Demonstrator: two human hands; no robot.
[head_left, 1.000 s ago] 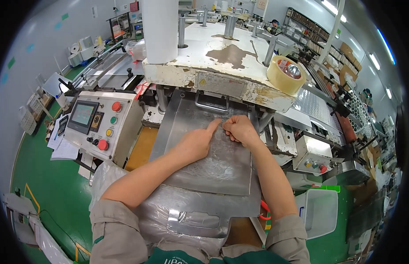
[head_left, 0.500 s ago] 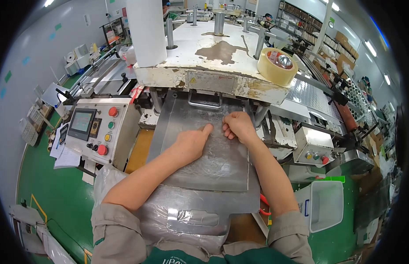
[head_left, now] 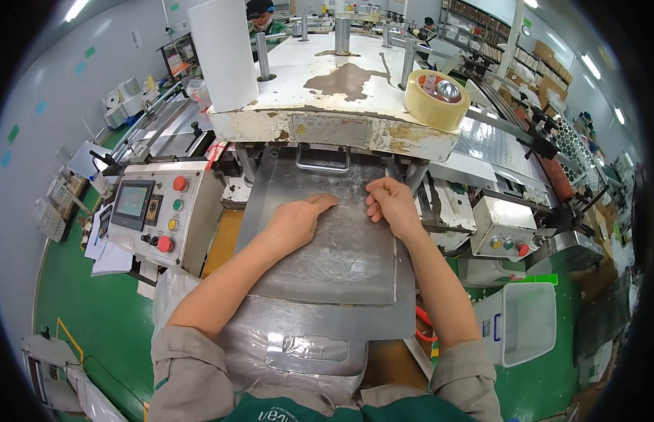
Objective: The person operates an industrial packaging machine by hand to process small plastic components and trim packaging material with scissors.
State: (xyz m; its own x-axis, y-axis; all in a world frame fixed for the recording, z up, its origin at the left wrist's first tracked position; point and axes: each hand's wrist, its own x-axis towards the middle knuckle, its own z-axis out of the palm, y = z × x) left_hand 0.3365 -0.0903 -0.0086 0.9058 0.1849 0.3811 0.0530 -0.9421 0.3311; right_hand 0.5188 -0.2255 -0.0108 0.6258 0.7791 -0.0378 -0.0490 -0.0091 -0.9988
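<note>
My left hand (head_left: 299, 224), fingers together, and my curled right hand (head_left: 394, 205) sit apart over the metal plate (head_left: 327, 281), in front of the press (head_left: 334, 130); whether either pinches anything, I cannot tell.

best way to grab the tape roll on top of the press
Probably from above with the right hand, the nearer one, the grip spanning the outer wall of the tape roll. It lies flat near the front right corner of the press, and a shiny rounded metal piece shows in its hole, so hooking fingers inside looks awkward.
</note>
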